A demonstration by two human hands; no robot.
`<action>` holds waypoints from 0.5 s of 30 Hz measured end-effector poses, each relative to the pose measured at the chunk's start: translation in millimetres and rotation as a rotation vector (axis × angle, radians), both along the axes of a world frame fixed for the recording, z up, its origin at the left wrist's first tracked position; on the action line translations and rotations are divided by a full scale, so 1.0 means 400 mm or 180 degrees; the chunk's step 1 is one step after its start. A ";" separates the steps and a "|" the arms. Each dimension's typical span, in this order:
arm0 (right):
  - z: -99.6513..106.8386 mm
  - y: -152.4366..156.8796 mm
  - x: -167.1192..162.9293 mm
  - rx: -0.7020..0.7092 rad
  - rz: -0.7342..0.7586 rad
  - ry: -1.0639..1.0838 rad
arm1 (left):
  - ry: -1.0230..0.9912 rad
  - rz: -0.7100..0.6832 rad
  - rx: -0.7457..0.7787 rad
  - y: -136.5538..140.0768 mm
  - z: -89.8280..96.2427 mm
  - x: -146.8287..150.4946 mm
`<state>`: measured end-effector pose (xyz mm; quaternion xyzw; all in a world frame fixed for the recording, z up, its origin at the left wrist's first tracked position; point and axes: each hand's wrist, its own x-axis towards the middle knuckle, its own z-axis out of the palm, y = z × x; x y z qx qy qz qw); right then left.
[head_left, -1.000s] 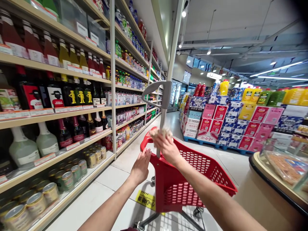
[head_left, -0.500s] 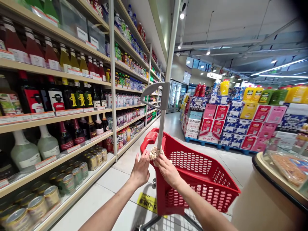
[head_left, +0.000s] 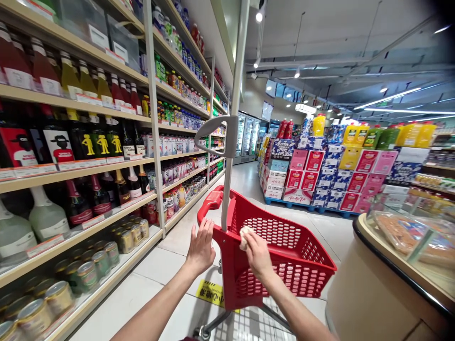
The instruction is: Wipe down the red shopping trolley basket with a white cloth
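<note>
A red plastic shopping cart with perforated sides stands in front of me. My right hand is closed on a crumpled, cream-coloured cloth, which it holds against the cart's near upper rim. At the cart's left corner, my left hand lies with its fingers stretched out, holding nothing; the fingertips appear to touch the red edge below the handle. Rising from the cart near this corner is a grey metal pole. A grey loop-shaped grip is fixed partway up the pole.
Shelves of bottles and cans run along the left. A rounded counter with packaged food stands close on the right. Stacked drink cartons sit farther back. A yellow floor sign lies beneath the cart.
My right hand has moved the cloth from the foot of the pole to the right along the cart's rim. My left hand has come away from the cloth and stays near the corner.
</note>
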<state>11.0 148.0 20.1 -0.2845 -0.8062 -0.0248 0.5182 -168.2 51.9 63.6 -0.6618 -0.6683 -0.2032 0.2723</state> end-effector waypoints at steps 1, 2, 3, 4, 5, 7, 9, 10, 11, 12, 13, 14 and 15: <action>0.012 -0.009 -0.030 -0.0016 0.0016 -0.0018 | 0.0007 0.0030 0.0025 0.004 -0.002 0.002; 0.025 -0.017 -0.061 -0.0030 0.0029 -0.0013 | 0.0030 0.0053 0.0042 0.007 -0.003 0.002; 0.038 -0.025 -0.086 -0.0045 0.0038 -0.0007 | 0.0067 0.0065 0.0050 0.009 -0.002 -0.001; 0.047 -0.029 -0.101 -0.0057 0.0040 -0.0021 | 0.0106 0.0069 0.0052 0.009 0.000 -0.006; 0.049 -0.029 -0.101 -0.0066 0.0028 -0.0056 | 0.0145 0.0065 0.0043 0.009 0.003 -0.012; 0.030 -0.017 -0.056 -0.0113 -0.0062 -0.0172 | 0.0201 0.0050 0.0022 0.003 0.010 -0.023; -0.012 0.006 0.025 -0.0188 -0.0297 -0.0257 | 0.0202 0.0073 0.0057 -0.004 0.011 -0.020; -0.034 0.018 0.065 -0.0220 -0.0484 -0.0259 | 0.0193 0.0080 0.0099 -0.005 0.009 -0.009; -0.054 0.028 0.095 -0.0222 -0.0665 -0.0254 | 0.0201 0.0042 0.0135 -0.004 0.004 0.008; -0.067 0.034 0.114 -0.0232 -0.0811 -0.0241 | 0.0234 -0.0055 0.0143 0.002 -0.003 0.030; -0.075 0.038 0.120 -0.0240 -0.0892 -0.0237 | 0.0289 -0.0199 0.0114 0.011 -0.011 0.057; -0.077 0.038 0.116 -0.0249 -0.0903 -0.0239 | 0.0344 -0.0350 0.0054 0.024 -0.020 0.086; -0.076 0.037 0.105 -0.0259 -0.0852 -0.0258 | 0.0382 -0.0464 -0.0026 0.038 -0.029 0.114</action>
